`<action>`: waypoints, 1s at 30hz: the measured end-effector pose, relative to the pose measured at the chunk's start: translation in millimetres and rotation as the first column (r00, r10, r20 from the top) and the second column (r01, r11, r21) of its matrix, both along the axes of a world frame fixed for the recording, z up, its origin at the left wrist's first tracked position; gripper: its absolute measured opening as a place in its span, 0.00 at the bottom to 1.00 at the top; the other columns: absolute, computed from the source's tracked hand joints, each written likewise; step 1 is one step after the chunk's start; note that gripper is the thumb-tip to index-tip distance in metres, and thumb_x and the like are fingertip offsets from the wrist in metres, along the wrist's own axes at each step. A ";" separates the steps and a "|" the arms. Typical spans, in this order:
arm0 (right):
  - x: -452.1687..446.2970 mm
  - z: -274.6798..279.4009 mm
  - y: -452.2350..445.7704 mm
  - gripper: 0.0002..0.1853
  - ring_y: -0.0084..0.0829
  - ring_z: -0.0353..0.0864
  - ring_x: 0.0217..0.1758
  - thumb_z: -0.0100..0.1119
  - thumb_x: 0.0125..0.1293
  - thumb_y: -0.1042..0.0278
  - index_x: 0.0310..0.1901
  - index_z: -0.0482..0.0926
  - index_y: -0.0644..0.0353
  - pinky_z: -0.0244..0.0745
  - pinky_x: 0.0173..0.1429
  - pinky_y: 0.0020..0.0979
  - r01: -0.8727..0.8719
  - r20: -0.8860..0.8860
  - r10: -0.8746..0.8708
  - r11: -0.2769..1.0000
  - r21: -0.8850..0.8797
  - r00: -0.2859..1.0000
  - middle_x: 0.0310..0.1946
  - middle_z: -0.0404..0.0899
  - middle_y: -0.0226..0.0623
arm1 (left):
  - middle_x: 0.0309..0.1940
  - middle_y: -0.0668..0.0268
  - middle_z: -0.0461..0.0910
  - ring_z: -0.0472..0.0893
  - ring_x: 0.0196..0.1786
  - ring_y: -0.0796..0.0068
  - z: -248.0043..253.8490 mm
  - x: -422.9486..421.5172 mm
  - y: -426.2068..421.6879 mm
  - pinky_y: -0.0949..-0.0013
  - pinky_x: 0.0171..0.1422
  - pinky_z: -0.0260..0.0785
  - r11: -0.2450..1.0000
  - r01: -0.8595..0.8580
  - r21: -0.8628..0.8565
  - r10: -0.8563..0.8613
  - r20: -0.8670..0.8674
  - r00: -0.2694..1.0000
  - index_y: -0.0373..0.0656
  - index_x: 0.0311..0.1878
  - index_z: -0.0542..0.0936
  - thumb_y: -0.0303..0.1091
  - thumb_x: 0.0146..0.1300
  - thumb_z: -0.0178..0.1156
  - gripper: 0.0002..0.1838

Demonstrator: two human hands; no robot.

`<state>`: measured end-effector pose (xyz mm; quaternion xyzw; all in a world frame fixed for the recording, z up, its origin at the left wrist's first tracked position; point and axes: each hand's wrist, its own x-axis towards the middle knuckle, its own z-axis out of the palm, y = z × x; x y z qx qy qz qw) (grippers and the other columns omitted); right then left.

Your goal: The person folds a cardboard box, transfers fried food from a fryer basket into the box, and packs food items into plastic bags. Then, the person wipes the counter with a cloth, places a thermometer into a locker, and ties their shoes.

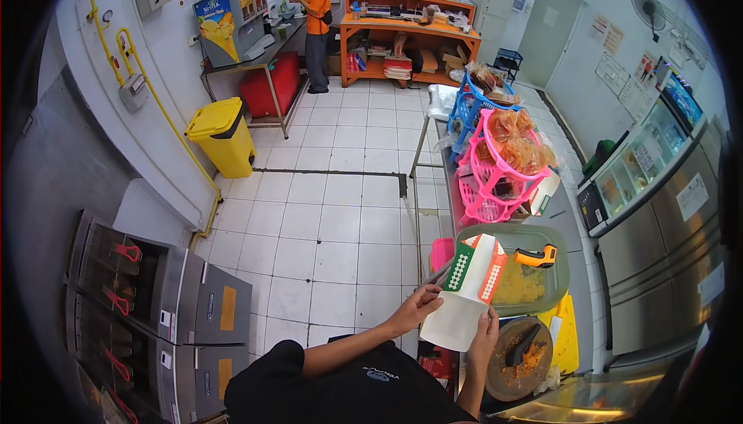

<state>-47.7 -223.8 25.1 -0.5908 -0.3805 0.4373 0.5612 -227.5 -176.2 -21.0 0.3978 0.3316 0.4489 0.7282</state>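
A partly folded paper food box [455,323], white inside with green and red-orange printed sides, is held up in front of me. My left hand [419,306] pinches its left edge. On the opposite side, my right hand [485,331] grips the lower right edge. Behind the box lies a greenish tray [557,285] with yellow food [520,285] in it, and a yellow-and-black infrared thermometer [535,256] rests at the tray's far side. Right of my right hand sits a stone mortar [503,381] with a dark pestle [523,347] and orange crushed food.
Pink baskets [484,192] and blue baskets [462,107] with bagged food stand farther along the steel table. A fryer-like unit [186,308] with red handles is at left. A yellow bin [224,141] stands by the wall. A person in orange [316,18] is at the back counter.
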 end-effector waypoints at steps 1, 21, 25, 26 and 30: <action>-1.0 0.6 0.6 0.20 0.27 0.76 0.53 0.44 0.76 0.63 0.61 0.66 0.69 0.70 0.57 0.28 0.007 0.011 -0.007 1.000 0.000 1.000 0.52 0.75 0.44 | 0.54 0.62 0.76 0.74 0.56 0.77 -1.1 -0.4 0.0 0.71 0.60 0.68 1.000 -0.007 0.007 0.007 -0.003 1.000 0.42 0.62 0.66 0.37 0.72 0.54 0.19; -7.9 -9.6 -0.5 0.19 0.27 0.75 0.51 0.42 0.76 0.63 0.58 0.68 0.70 0.69 0.57 0.28 0.047 0.010 -0.047 0.999 0.015 0.999 0.49 0.76 0.42 | 0.43 0.69 0.77 0.76 0.47 0.83 -2.9 -12.2 4.7 0.75 0.52 0.68 0.996 0.035 -0.081 -0.033 0.023 0.999 0.43 0.59 0.68 0.44 0.72 0.53 0.20; -8.4 -6.3 -1.2 0.19 0.27 0.75 0.51 0.41 0.76 0.62 0.57 0.70 0.70 0.69 0.57 0.28 0.037 0.007 -0.037 0.999 0.017 0.999 0.49 0.76 0.42 | 0.41 0.71 0.76 0.75 0.42 0.86 5.1 -14.9 2.9 0.77 0.46 0.68 0.994 0.042 -0.101 -0.034 0.083 0.996 0.43 0.59 0.68 0.41 0.71 0.53 0.18; -8.7 -6.0 -1.1 0.19 0.27 0.75 0.51 0.41 0.76 0.62 0.57 0.70 0.70 0.69 0.57 0.28 0.038 0.007 -0.038 0.999 0.017 0.999 0.49 0.76 0.42 | 0.41 0.71 0.76 0.75 0.42 0.86 6.1 -16.0 3.3 0.77 0.46 0.68 0.994 0.043 -0.101 -0.035 0.083 0.996 0.43 0.59 0.68 0.41 0.71 0.53 0.18; -6.8 -6.8 -1.6 0.18 0.27 0.75 0.51 0.41 0.75 0.65 0.57 0.70 0.71 0.69 0.56 0.29 0.031 -0.009 -0.031 0.999 0.027 0.999 0.49 0.76 0.42 | 0.40 0.72 0.75 0.75 0.41 0.86 0.7 -17.9 5.0 0.78 0.45 0.67 0.993 0.051 -0.102 -0.042 0.082 0.996 0.44 0.60 0.68 0.39 0.71 0.52 0.18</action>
